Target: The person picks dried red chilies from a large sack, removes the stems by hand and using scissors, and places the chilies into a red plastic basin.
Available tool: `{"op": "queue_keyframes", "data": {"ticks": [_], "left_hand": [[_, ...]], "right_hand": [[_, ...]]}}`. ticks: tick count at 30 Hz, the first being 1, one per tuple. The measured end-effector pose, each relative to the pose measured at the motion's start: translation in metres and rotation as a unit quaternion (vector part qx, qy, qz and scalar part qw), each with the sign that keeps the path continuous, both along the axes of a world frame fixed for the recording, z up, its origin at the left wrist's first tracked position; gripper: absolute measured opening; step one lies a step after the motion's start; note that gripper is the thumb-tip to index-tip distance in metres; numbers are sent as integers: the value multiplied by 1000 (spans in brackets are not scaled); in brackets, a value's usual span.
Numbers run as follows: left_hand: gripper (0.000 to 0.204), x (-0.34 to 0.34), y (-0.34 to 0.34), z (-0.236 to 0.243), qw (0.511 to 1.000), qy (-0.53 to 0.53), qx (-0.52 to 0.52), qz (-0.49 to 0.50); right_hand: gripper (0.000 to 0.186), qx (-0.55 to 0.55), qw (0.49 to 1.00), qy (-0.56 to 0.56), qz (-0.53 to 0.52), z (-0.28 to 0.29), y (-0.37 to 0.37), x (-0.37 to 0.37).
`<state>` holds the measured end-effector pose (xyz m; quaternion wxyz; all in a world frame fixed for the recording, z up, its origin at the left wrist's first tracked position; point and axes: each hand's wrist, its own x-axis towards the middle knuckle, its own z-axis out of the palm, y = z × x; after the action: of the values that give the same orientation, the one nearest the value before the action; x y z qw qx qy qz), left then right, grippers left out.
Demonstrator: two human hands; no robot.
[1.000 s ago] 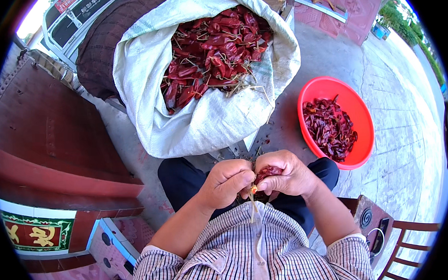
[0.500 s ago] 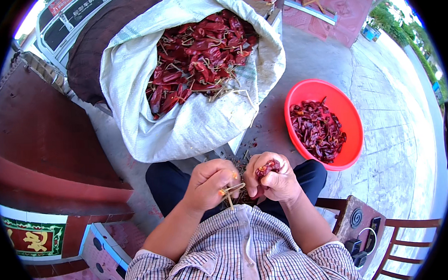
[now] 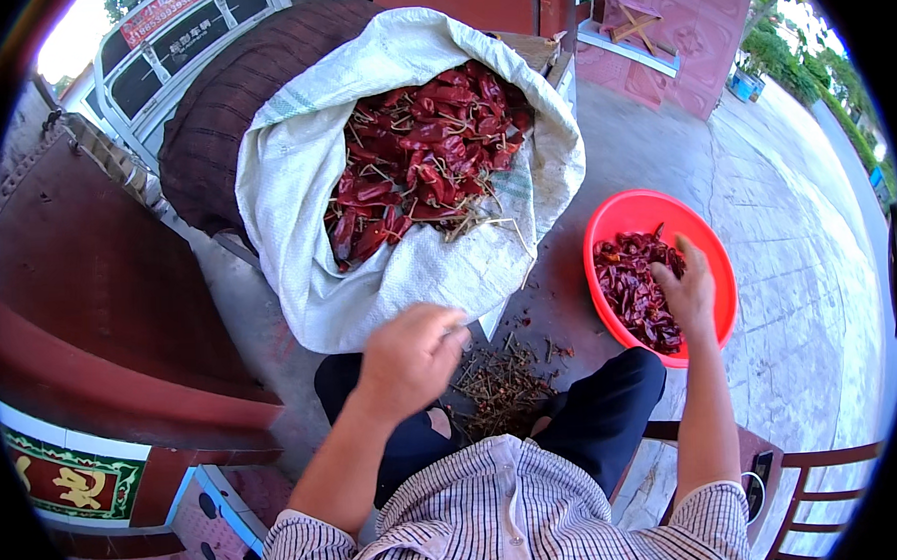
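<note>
My right hand (image 3: 689, 281) is over the red plastic basin (image 3: 714, 226), its fingers apart above the dark red dried chili peppers (image 3: 634, 282) inside. No pepper shows between its fingers. My left hand (image 3: 410, 360) is at the near edge of the white woven sack (image 3: 303, 271), in front of my left knee. It is slightly blurred, loosely bent, with a gap between thumb and fingers and nothing visible in it. The wide-mouthed sack holds many stemmed red dried chili peppers (image 3: 428, 151).
A heap of broken stems (image 3: 503, 386) lies on the floor between my feet. Dark cloth (image 3: 221, 120) lies behind the sack. A dark red panel (image 3: 98, 265) stands at left, a wooden chair (image 3: 828, 484) at lower right.
My right hand has moved from my lap to the basin, and its pepper is no longer seen in it. My left hand has shifted slightly; the stems it held are gone from view.
</note>
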<state>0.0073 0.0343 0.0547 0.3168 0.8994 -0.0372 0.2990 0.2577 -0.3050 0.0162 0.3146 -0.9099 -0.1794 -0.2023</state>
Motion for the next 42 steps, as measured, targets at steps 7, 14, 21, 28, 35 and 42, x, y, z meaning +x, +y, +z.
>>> {"op": "queue_keyframes", "data": {"ticks": [7, 14, 21, 28, 35, 42], "left_hand": [[22, 53, 87, 21, 968, -26, 170, 181], [14, 50, 119, 14, 977, -26, 59, 203], [19, 7, 79, 27, 973, -81, -150, 158], [20, -9, 4, -9, 969, -73, -234, 17], [25, -18, 6, -21, 921, 31, -353, -164], [21, -14, 1, -24, 973, -9, -207, -104]], "right_hand": [[28, 223, 948, 173, 148, -8, 17, -24], [21, 249, 909, 270, 195, -18, 44, -76], [22, 254, 883, 271, 287, 6, 101, -114], [37, 165, 871, 158, 435, 44, 176, -150], [18, 240, 667, 488, 509, 25, 156, -144], [34, 198, 648, 503, 537, 18, 149, -141]]}}
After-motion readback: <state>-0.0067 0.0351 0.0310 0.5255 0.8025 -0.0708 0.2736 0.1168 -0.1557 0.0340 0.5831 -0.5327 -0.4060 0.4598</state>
